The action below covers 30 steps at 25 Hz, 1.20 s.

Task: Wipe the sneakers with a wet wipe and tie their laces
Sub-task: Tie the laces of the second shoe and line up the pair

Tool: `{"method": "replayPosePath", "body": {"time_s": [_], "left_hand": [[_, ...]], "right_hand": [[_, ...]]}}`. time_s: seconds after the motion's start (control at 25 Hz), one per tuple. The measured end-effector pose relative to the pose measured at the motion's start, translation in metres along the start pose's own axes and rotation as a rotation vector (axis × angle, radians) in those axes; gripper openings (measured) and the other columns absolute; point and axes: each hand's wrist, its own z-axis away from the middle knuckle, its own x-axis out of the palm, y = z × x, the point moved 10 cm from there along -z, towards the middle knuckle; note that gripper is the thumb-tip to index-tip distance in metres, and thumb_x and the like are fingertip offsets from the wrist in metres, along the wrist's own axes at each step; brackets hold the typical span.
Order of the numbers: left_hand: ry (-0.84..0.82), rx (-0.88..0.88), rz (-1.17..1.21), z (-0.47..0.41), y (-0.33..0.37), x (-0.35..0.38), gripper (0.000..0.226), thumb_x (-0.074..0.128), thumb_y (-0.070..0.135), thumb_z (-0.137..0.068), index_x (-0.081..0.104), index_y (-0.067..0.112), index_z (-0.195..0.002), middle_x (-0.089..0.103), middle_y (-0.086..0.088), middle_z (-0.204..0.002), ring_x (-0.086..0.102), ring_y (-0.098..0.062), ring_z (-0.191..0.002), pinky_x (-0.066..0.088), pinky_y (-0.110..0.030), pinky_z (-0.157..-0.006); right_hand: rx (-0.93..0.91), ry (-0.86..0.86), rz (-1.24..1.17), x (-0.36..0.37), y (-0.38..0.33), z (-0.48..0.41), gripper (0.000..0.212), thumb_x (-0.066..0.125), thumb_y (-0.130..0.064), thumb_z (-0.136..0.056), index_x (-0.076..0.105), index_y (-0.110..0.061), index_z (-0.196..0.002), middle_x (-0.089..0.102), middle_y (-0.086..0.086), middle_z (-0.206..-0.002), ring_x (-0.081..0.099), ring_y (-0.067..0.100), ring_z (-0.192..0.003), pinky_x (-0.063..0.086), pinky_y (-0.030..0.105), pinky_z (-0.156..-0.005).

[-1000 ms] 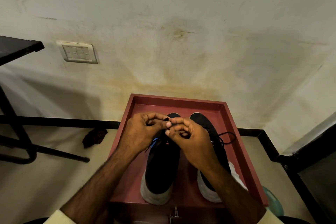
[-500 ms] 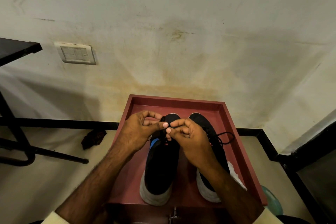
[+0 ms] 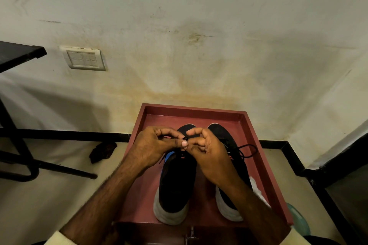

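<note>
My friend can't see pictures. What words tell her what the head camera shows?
A left hand and a right hand pinch a black lace over the left sneaker, which stands beside the right sneaker in a red tray by a stained wall. Both are black with white soles; the right one has a loose lace, and a white wipe lies beside it.

A white switch plate [image 3: 85, 59] sits on the stained wall [image 3: 199, 26]. A dark crumpled object [image 3: 102, 151] lies on the floor [image 3: 49, 201], near a black metal frame [image 3: 65, 170].
</note>
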Motion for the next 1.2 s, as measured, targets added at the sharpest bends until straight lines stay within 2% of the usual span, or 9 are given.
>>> {"method": "replayPosePath", "body": {"time_s": [0.12,0.28,0.44,0.6,0.68,0.8,0.92,1.04,1.2], "left_hand": [[0.012,-0.014,-0.016,0.000,-0.001,0.001,0.023,0.088,0.021,-0.072,0.082,0.015,-0.094,0.081,-0.005,-0.087,0.079,-0.018,-0.085,0.063,-0.032,-0.086],[0.043,-0.066,-0.012,-0.001,-0.007,0.000,0.029,0.090,0.034,-0.065,0.083,0.021,-0.090,0.079,-0.005,-0.078,0.076,-0.015,-0.075,0.061,-0.030,-0.080],[0.059,-0.080,-0.083,0.000,-0.009,-0.003,0.033,0.086,0.049,-0.065,0.083,0.021,-0.081,0.073,-0.002,-0.065,0.065,-0.007,-0.059,0.052,-0.023,-0.064],[0.083,-0.094,-0.193,-0.004,-0.011,-0.003,0.037,0.086,0.053,-0.067,0.080,0.017,-0.073,0.071,0.001,-0.059,0.059,-0.005,-0.050,0.048,-0.019,-0.054],[0.062,-0.069,-0.237,-0.005,-0.006,-0.002,0.036,0.084,0.054,-0.066,0.080,0.019,-0.072,0.070,0.004,-0.056,0.058,-0.002,-0.048,0.047,-0.016,-0.051],[0.022,-0.035,-0.281,-0.005,0.001,-0.002,0.027,0.085,0.044,-0.070,0.082,0.019,-0.080,0.071,0.005,-0.057,0.058,0.003,-0.048,0.046,-0.010,-0.050],[0.031,-0.039,-0.270,-0.009,-0.004,-0.004,0.024,0.084,0.045,-0.075,0.081,0.021,-0.078,0.073,0.000,-0.061,0.061,-0.003,-0.052,0.049,-0.015,-0.053],[0.043,-0.082,-0.213,-0.008,-0.011,-0.001,0.032,0.081,0.048,-0.078,0.078,0.016,-0.073,0.069,0.003,-0.058,0.059,-0.002,-0.050,0.047,-0.016,-0.053],[0.015,-0.165,-0.189,-0.008,-0.027,-0.001,0.040,0.079,0.053,-0.081,0.075,0.016,-0.068,0.068,-0.001,-0.061,0.057,-0.008,-0.055,0.046,-0.020,-0.055]], "right_hand": [[-0.055,0.012,0.095,-0.003,-0.011,0.004,0.030,0.073,-0.026,-0.097,0.057,-0.022,-0.122,0.079,-0.003,-0.098,0.077,0.007,-0.092,0.061,0.024,-0.084],[-0.174,-0.004,0.253,-0.006,-0.030,0.006,0.033,0.072,-0.025,-0.098,0.055,-0.024,-0.125,0.078,-0.007,-0.096,0.074,0.000,-0.094,0.053,0.010,-0.080],[-0.262,-0.056,0.335,0.000,-0.037,0.009,0.032,0.074,-0.016,-0.095,0.061,-0.024,-0.124,0.078,-0.008,-0.100,0.074,0.001,-0.097,0.058,0.018,-0.084],[-0.306,0.010,0.462,-0.003,-0.034,0.008,0.021,0.073,-0.021,-0.095,0.073,-0.024,-0.117,0.077,-0.013,-0.099,0.073,0.003,-0.093,0.061,0.027,-0.084],[-0.300,0.035,0.538,-0.006,-0.032,0.008,0.016,0.070,-0.027,-0.097,0.076,-0.026,-0.111,0.071,-0.017,-0.095,0.068,0.002,-0.089,0.058,0.028,-0.082],[-0.220,-0.011,0.609,-0.006,-0.022,0.003,0.017,0.064,-0.037,-0.101,0.077,-0.028,-0.107,0.057,-0.016,-0.096,0.057,0.002,-0.095,0.046,0.020,-0.083],[-0.078,-0.150,0.413,-0.001,-0.010,-0.002,0.018,0.063,-0.030,-0.103,0.078,-0.020,-0.100,0.060,-0.009,-0.110,0.058,0.002,-0.109,0.047,0.024,-0.098],[-0.004,-0.233,0.242,0.007,-0.005,0.002,0.006,0.075,-0.030,-0.095,0.076,-0.024,-0.097,0.061,-0.012,-0.121,0.060,0.002,-0.119,0.049,0.029,-0.109],[-0.198,-0.033,0.495,-0.003,-0.016,0.005,0.021,0.071,-0.040,-0.096,0.078,-0.022,-0.103,0.065,-0.013,-0.116,0.063,0.003,-0.112,0.054,0.035,-0.100]]}}
